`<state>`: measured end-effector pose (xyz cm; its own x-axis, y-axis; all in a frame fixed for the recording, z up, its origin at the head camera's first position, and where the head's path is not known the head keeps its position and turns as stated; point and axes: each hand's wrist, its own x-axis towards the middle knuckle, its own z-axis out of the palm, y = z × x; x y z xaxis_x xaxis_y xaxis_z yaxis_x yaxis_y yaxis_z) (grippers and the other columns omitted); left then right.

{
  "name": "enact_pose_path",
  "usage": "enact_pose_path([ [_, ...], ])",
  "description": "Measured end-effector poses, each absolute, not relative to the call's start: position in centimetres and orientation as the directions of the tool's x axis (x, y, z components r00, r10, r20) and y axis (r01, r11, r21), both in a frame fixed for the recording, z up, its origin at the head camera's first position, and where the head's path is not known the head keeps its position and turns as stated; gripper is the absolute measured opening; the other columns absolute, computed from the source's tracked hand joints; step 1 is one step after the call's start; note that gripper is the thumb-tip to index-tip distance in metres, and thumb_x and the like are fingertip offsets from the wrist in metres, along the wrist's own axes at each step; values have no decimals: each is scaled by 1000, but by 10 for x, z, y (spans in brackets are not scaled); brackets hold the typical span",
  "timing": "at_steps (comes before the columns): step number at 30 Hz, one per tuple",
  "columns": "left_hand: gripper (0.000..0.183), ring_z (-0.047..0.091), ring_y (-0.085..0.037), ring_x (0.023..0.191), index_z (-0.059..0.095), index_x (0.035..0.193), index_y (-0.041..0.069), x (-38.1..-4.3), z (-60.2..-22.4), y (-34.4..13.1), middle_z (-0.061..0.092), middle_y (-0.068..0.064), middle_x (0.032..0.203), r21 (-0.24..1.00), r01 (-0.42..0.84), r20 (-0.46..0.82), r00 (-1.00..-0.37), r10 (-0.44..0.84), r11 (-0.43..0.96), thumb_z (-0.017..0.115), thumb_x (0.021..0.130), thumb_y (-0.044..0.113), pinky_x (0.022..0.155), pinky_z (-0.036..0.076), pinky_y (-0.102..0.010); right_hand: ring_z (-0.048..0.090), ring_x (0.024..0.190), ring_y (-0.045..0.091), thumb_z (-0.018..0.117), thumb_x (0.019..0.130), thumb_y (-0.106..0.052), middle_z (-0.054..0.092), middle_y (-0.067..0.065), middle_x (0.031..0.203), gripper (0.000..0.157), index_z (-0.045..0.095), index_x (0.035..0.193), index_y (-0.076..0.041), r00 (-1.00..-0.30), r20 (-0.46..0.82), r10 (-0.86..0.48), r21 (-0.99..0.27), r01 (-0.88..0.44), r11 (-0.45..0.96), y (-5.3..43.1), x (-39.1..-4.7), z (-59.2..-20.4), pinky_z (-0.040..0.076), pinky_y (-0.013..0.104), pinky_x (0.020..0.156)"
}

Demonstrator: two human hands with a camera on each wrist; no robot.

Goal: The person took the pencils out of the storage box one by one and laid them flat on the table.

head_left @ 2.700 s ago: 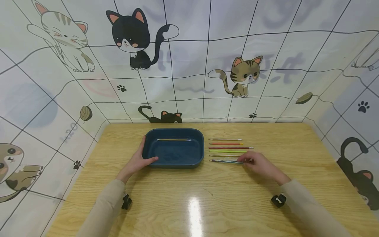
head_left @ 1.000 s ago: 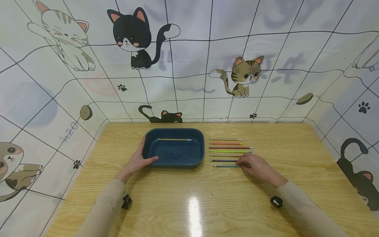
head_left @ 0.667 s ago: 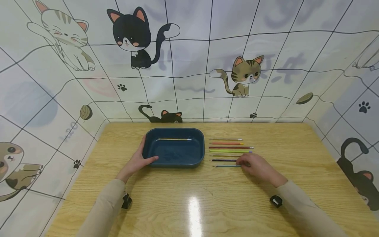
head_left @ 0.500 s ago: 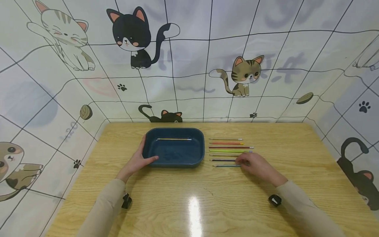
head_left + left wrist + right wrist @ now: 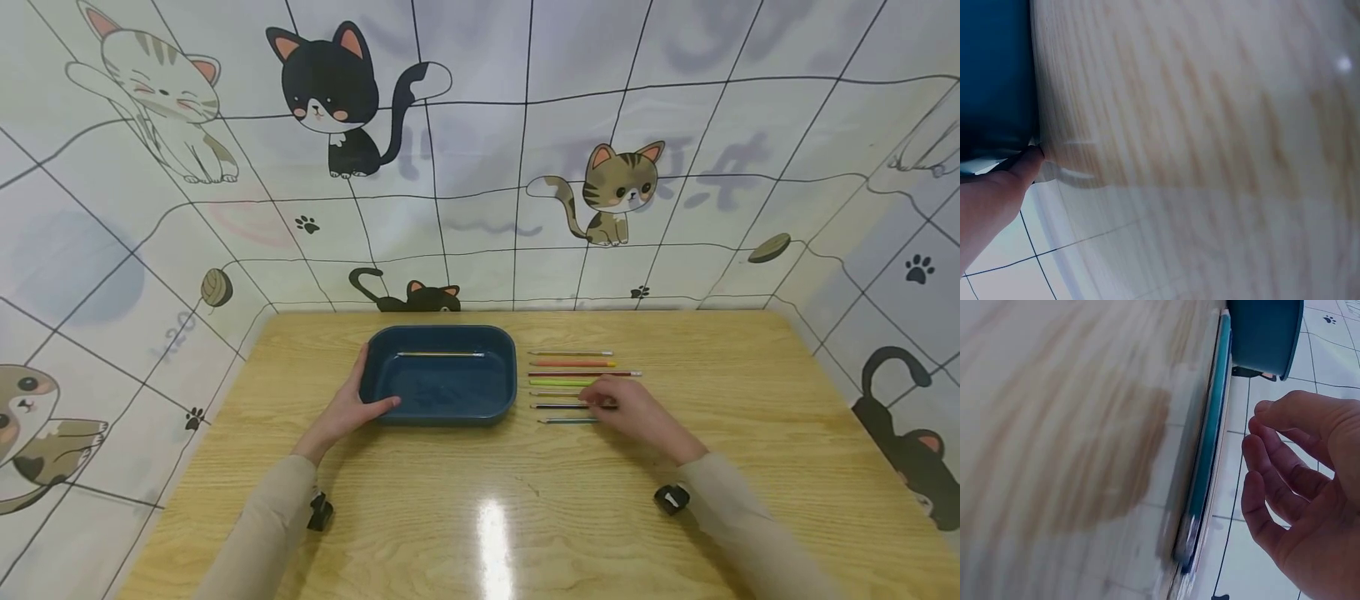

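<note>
My left hand holds the left end of a dark blue rectangular dish, its thumb over the front rim and its fingers along the outer side. Inside the dish lies one pencil. To the right, my right hand hovers over the near end of a row of pencils, loosely curled with nothing between its fingers. Closest to it are a dark pencil and a light blue pencil, whose right ends it partly hides. In the right wrist view, the light blue pencil lies beside the hand.
Farther back in the row lie a yellow-green pencil, a dark red pencil, an orange pencil and others, roughly parallel. The wooden table ends at a cat-patterned cloth wall.
The light blue pencil, first close against the dark one, now lies apart and nearer the front. My right hand has come off it and shifted left. My left hand stays on the dish.
</note>
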<state>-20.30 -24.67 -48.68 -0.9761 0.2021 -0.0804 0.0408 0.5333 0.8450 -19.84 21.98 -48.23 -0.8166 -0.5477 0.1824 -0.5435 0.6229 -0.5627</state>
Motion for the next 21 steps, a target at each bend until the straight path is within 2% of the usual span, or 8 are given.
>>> enact_pose_path([
  [7, 111, -2, -37, 144, -10, 155, 24, -203, -488, -248, -6, -12, 160, 847, 52, -71, -975, 210, 529, 76, 85, 30, 111, 8, -60, 63, 84, 20, 67, 85, 7, 69, 9, 95, 16, 71, 99, 0, -815, 194, -547, -622, -533, 574, 201, -204, -479, 54, 38, 74],
  [15, 111, -2, -36, 144, -10, 155, 24, -202, -487, -247, -6, -12, 160, 850, 54, -68, -975, 212, 523, 76, 85, 29, 111, 8, -60, 60, 85, 18, 63, 88, 5, 67, 9, 98, 18, 70, 105, 2, -832, 180, -524, -718, -476, 508, 183, -209, -477, 52, 34, 73],
  [21, 111, -2, -36, 144, -10, 155, 24, -203, -486, -247, -7, -12, 160, 851, 57, -66, -975, 214, 523, 76, 85, 29, 111, 7, -60, 60, 85, 16, 64, 90, 0, 68, 8, 98, 19, 70, 107, -1, -837, 160, -523, -708, -467, 531, 171, -214, -473, 51, 33, 73],
])
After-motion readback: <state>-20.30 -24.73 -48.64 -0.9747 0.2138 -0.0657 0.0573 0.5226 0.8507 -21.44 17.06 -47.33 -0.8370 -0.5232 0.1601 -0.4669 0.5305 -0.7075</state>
